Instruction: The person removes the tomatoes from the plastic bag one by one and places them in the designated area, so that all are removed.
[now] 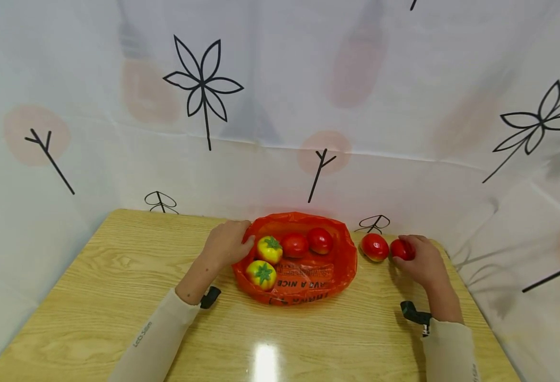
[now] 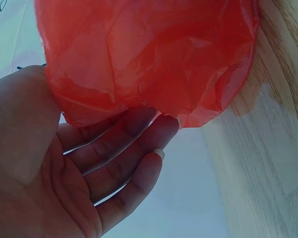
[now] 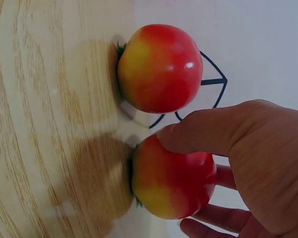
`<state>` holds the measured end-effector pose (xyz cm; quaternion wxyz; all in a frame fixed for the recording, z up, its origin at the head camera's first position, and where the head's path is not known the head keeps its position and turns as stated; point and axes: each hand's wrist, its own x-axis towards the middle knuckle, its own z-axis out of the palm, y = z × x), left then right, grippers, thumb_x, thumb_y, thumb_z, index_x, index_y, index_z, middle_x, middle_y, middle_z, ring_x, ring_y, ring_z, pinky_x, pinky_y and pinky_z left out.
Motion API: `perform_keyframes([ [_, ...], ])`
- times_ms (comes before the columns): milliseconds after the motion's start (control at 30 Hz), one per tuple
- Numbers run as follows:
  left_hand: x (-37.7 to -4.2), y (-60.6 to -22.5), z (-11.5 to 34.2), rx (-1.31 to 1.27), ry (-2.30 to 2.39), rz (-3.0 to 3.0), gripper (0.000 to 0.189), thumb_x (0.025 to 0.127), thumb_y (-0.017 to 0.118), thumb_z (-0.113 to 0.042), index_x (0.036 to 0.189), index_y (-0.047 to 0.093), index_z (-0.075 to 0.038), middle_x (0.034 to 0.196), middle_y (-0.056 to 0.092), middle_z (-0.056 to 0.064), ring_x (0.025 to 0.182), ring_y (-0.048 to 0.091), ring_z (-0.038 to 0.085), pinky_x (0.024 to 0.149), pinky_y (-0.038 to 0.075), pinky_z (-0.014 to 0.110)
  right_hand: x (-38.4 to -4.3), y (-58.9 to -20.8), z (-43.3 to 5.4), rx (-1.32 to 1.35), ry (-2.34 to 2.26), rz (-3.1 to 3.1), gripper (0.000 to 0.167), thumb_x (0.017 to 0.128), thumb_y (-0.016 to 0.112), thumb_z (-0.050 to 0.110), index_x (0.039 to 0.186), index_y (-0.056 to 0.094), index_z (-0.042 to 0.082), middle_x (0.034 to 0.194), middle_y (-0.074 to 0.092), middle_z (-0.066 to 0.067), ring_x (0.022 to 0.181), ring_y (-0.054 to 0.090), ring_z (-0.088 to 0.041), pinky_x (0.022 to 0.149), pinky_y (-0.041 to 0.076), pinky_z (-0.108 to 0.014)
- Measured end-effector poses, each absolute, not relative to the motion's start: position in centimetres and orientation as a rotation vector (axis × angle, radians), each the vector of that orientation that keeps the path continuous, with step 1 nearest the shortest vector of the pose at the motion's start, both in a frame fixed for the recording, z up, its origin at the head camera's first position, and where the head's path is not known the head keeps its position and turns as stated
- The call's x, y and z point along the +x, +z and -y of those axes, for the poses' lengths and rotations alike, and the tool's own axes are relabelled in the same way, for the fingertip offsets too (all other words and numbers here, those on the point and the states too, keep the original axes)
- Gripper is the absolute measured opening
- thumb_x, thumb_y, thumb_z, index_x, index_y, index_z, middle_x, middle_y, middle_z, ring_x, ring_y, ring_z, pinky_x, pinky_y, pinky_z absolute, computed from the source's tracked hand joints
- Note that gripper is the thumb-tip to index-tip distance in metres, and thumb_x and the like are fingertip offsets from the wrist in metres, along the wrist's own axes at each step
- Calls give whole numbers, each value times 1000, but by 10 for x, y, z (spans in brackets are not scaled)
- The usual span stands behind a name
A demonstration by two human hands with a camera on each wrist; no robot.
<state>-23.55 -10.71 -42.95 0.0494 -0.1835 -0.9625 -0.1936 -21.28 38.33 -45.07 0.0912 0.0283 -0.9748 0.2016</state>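
Note:
An open red plastic bag (image 1: 303, 294) stands on the table with several toy-like tomatoes inside. Two of these show yellow tops with green leaves, one being the front tomato (image 1: 261, 274); a red tomato (image 1: 320, 241) lies at the back. My left hand (image 1: 227, 242) holds the bag's left rim, thumb over the edge and fingers (image 2: 124, 153) against the outside. To the right of the bag, my right hand (image 1: 422, 258) grips a red-and-yellow tomato (image 3: 171, 181) between thumb and fingers, its leafy end towards the table. Beside it sits another tomato (image 1: 374, 247), leafy end down.
The wooden table (image 1: 337, 339) ends at a pale cloth backdrop (image 1: 280, 106) with plant drawings, which rises close behind the bag and tomatoes. Cloth also hangs along both sides. Dark wrist straps (image 1: 415, 313) sit at both cuffs.

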Motion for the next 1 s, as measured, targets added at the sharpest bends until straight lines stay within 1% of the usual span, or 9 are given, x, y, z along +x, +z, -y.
perform_keyframes([
  [200,-235,-428,107,-558,-586,2935,31,103,65,-26,125,72,-6,109,77,9,87,71,25,76,61,41,-212,-449,-384,92,598,2921,64,86,81,11,141,55,-8,140,50,-39,121,49,-61,93,51,-74],
  [433,-234,-427,107,-561,-583,2930,30,103,66,-26,123,72,-6,107,77,9,84,70,23,74,61,39,-211,-443,-384,89,607,2941,67,87,81,14,145,53,-6,144,46,-40,125,46,-62,94,50,-75],
  [667,-235,-426,108,-569,-585,2931,28,103,66,-25,122,72,-5,107,77,9,84,69,23,74,61,39,-208,-432,-377,99,593,2859,61,90,79,14,144,56,-4,146,48,-39,131,44,-62,102,40,-79],
  [900,-235,-425,107,-566,-603,2943,27,103,66,-25,122,72,-6,108,77,9,84,69,23,75,61,39,-203,-415,-363,149,593,2771,55,91,77,12,141,59,-2,144,52,-36,129,48,-60,104,39,-78],
  [1000,-235,-424,107,-567,-603,2944,26,103,66,-24,120,72,-6,105,76,9,81,67,22,73,60,39,-200,-409,-358,191,593,2733,54,91,78,10,140,60,-3,141,54,-35,128,49,-58,104,40,-76],
])
